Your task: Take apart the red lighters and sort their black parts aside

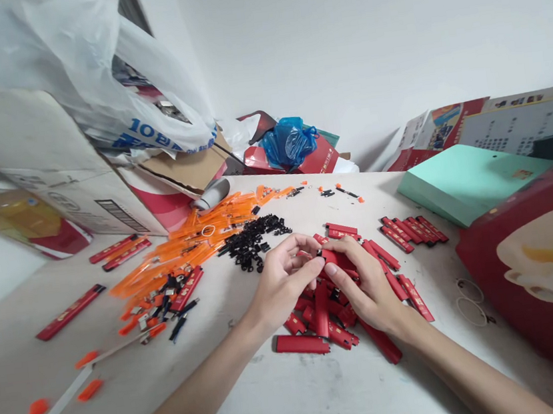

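Observation:
My right hand (366, 283) is closed around a flat red case (331, 256) above the middle of the table. The thumb and fingers of my left hand (287, 273) pinch at the case's small black end, partly hidden by the fingertips. Under both hands lies a loose pile of similar red cases (322, 309), some with gold print and black ends. Just beyond my left hand is a heap of small black plastic parts (255, 240). Farther left, translucent orange strips (185, 245) lie spread out, with a mix of black, metal and orange bits (153, 309) nearer.
Several red cases (413, 232) lie in a row at right, before a mint-green box (475, 179). A large red printed box (541, 268) borders the right side. Cardboard boxes (65, 172) and a white plastic bag (88, 69) stand at left. Clear rings (470, 304) lie at right.

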Tool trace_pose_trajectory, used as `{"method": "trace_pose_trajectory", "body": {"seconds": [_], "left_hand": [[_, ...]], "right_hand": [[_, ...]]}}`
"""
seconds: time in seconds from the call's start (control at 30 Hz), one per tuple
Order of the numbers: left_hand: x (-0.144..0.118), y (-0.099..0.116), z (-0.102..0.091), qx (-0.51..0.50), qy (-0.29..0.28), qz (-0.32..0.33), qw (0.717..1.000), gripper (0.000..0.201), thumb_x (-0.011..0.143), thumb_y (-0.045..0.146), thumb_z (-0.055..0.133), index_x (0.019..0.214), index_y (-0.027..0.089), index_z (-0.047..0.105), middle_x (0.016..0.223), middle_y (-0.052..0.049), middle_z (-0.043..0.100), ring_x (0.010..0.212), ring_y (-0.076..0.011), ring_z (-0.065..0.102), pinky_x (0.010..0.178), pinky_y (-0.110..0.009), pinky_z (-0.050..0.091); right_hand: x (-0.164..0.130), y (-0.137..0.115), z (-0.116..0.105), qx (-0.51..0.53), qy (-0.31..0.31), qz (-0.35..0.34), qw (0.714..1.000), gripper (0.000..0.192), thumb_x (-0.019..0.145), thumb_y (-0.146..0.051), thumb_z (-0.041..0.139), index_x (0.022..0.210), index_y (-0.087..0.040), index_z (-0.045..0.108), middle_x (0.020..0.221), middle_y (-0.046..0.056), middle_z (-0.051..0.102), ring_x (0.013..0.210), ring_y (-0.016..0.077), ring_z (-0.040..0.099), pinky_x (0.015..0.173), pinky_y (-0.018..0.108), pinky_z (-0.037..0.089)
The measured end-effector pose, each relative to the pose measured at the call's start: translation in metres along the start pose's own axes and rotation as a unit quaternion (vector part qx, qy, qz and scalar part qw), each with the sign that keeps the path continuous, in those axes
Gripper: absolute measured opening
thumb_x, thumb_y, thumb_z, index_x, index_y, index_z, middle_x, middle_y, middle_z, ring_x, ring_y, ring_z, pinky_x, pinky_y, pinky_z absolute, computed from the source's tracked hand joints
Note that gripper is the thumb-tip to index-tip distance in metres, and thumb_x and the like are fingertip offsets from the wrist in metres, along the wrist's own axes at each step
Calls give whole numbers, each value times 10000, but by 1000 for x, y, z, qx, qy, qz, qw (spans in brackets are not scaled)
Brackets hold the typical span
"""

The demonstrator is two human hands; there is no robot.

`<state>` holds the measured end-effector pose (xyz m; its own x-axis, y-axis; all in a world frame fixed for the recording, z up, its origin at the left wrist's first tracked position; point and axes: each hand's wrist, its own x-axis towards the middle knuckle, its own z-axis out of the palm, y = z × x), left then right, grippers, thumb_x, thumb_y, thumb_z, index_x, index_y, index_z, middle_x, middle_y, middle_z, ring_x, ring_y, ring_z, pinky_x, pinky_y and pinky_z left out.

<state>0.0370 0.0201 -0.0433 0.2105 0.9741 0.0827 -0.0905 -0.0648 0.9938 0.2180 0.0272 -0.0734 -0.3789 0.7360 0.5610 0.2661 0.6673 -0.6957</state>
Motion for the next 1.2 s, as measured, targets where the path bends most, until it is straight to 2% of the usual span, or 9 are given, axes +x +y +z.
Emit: {"method": "trace_pose_trajectory", "body": {"seconds": [0.23, 0.53, 0.73, 0.97, 1.2], "left_hand": [[-1, 2, 1, -8, -1, -14, 1000, 222, 862, 314, 693, 978, 172, 568, 759, 27, 537, 572, -73, 493, 556, -209, 397], [-2, 1, 3, -2, 6, 12, 1000, 172, 881, 269, 674, 974, 163, 575, 786, 24, 549, 576, -64, 506, 553, -202, 414], [-2, 4, 2, -9, 4, 23, 1000, 211, 857, 289, 742, 977, 141, 654, 840, -9, 640, 565, -56, 532, 548, -200, 434], [-4, 7, 3, 3, 14, 25, 1000, 226, 841, 306, 769, 979, 140, 700, 792, -18, 680, 558, -66, 553, 548, -199, 445], [-5, 6, 2, -15, 1, 24, 1000, 221, 849, 302, 758, 981, 145, 676, 822, -12, 660, 565, -55, 547, 552, -192, 448]], "right_hand": [[-1, 0, 0, -7, 0, -12, 1000, 294, 1025, -225, 529, 1314, -271, 548, 1204, 64, 644, 1107, 234, 580, 959, 409, 461], [-2, 0, 0, -8, 0, -7, 1000, 295, 1023, -229, 539, 1316, -256, 551, 1145, 73, 615, 1027, 222, 583, 892, 393, 483], [-3, 0, -3, 28, 6, 4, 1000, 296, 1028, -239, 534, 1320, -279, 552, 1161, 54, 628, 1051, 215, 599, 916, 382, 478], [-3, -2, -3, 73, 9, 8, 997, 252, 1029, -243, 526, 1274, -281, 565, 1117, 37, 618, 1005, 203, 595, 889, 373, 470], [-5, -2, -3, 75, 11, 11, 997, 291, 1030, -249, 527, 1316, -292, 558, 1199, 53, 623, 1094, 223, 596, 942, 393, 462]]}}
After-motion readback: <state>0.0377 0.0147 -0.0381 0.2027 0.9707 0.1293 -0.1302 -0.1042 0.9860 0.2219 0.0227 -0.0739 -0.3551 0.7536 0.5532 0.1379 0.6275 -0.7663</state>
